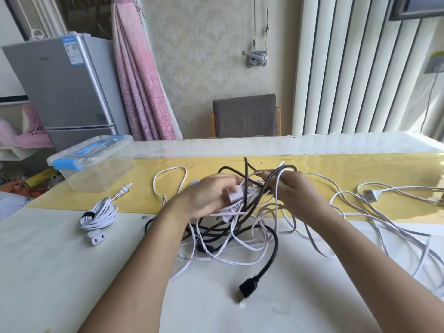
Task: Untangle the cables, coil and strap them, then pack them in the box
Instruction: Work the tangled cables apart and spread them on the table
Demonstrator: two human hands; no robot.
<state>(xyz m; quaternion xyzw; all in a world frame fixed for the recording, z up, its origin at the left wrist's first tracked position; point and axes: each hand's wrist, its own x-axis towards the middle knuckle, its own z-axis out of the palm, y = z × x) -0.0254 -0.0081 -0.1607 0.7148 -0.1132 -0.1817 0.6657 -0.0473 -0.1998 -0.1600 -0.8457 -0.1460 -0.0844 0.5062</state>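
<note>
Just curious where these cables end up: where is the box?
In the head view, the clear box with blue latches stands at the far left of the table, just beyond the strapped white coil.

A pale wall (204, 56) with a faint pattern stands behind the white worktop (60, 260), and a grey chair (245, 115) is between them. A silver fridge (62, 87) and a pink curtain (137, 80) are at the left, and white vertical slats (348, 68) at the right, in bright daylight.
</note>
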